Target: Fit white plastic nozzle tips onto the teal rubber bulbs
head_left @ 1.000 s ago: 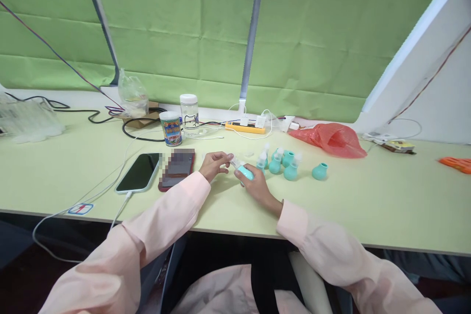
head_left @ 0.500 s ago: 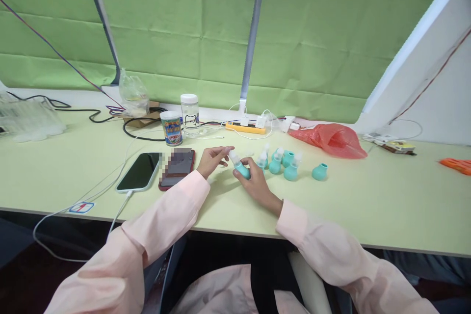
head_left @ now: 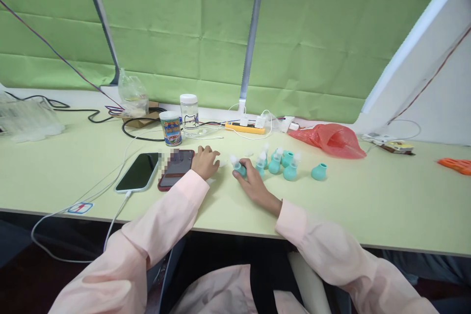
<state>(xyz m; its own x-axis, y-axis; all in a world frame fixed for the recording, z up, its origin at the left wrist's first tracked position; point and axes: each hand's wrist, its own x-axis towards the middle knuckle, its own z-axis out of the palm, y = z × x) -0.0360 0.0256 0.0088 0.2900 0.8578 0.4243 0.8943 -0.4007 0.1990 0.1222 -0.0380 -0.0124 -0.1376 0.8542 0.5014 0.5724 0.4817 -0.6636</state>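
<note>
In the head view my right hand (head_left: pixel 255 186) is closed around a teal squeeze bulb (head_left: pixel 241 170) with a translucent tip, held upright at the tabletop. My left hand (head_left: pixel 205 162) hovers low over the table beside the red-edged phone, its fingers bent and apart. Near its fingertips lies a small translucent piece (head_left: pixel 222 163), hard to make out. Right of my right hand stand several teal bulbs; one in front (head_left: pixel 290 171) has a clear tip fitted. A tipless bulb (head_left: pixel 319 171) with an open neck stands apart at the right.
Two phones lie at the left, a black-screened one (head_left: pixel 138 171) and a red-edged one (head_left: pixel 176 169). Behind them stand a printed cup (head_left: pixel 171 128) and a clear jar (head_left: pixel 189 115). A yellow power strip (head_left: pixel 245 128) and a red plastic bag (head_left: pixel 327 140) sit farther back.
My left hand has left the bulb's tip and moved left and down to the table. My right hand has tilted the bulb upright and lowered it slightly.
</note>
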